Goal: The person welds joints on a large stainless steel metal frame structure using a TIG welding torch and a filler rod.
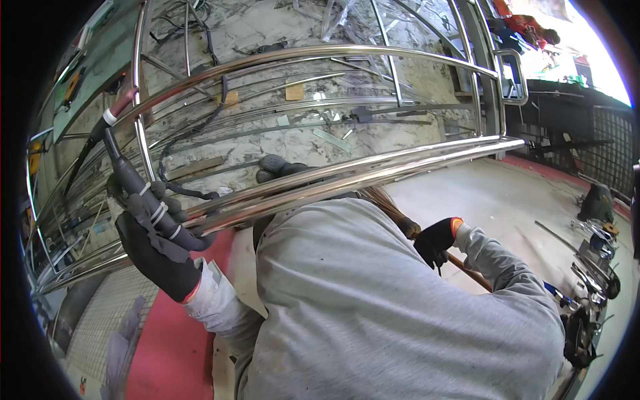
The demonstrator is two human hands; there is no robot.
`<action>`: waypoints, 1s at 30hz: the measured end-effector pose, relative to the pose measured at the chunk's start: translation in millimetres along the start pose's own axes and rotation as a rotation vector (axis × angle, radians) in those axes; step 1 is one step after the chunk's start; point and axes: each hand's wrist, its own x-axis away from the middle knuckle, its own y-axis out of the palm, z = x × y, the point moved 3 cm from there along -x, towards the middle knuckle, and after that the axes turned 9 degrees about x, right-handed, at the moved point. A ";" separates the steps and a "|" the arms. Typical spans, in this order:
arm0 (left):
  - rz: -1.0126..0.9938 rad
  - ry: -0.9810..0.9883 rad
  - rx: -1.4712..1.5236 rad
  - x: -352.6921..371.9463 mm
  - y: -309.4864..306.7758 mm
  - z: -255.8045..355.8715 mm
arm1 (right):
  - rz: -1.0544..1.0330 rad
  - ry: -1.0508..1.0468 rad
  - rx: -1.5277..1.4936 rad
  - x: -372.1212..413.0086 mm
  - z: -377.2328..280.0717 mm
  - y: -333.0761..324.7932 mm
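My left hand (150,230), in a dark glove, is wrapped round the black handle of a TIG welding torch (127,163) bound with white ties. The torch's pinkish nozzle is close to an upright of a shiny metal railing frame (320,51). Two bright tubes (373,170) of the frame run just past this hand. My right hand (435,243), also gloved, is closed on a broom (472,272). Its brown bristles (387,203) show beyond the hand, partly behind my grey sleeve and torso. A dark shoe (273,167) shows beyond the tubes.
Metal bars and scraps lie on the marbled floor (253,140) behind the railing. Red material (175,333) lies at lower left. Several tools and cables (590,280) lie along the right side. A person in red (527,27) is at the upper right.
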 end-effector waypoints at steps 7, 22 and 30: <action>0.018 -0.039 0.101 4.1 -3.6 -2.6 | 0.190 0.022 0.106 47.8 -9.9 7.3; -0.060 -0.679 0.732 90.5 91.3 18.2 | 0.288 -0.142 0.409 67.5 13.2 -52.1; 0.007 -0.559 0.709 163.1 245.9 63.9 | 0.259 -0.321 0.542 105.2 90.3 -113.8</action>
